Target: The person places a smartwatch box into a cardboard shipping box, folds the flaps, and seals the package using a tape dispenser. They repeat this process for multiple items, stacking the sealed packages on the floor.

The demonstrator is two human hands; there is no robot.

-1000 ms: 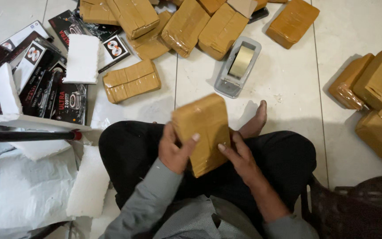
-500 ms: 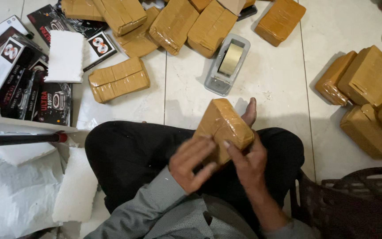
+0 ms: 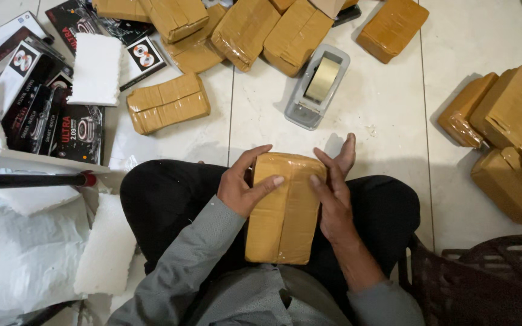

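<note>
holding a brown taped parcel [image 3: 285, 208] on my lap, i have my left hand [image 3: 243, 187] wrapped on its left edge with the thumb lying flat on top, and my right hand [image 3: 332, 196] pressed open against its right side, fingers flat on the tape. the parcel rests long-ways on my crossed legs in black trousers [image 3: 164, 205], its far end near my bare toes. i think it could slide off, because the tape is smooth and shiny and my right hand only pushes, it does not grab. if it tips, it may bump the grey tape dispenser [image 3: 318, 87] on the tile floor [image 3: 394, 139] just past my feet. the parcel is a flat box shape with wrinkly tape and soft corners. more brown parcels [image 3: 167, 104] lie around, some in a pile [image 3: 505, 130] on my right. white foam pieces [image 3: 95, 77], rough and crumbly, sit by black glossy boxes [image 3: 67, 130] on my left.
</note>
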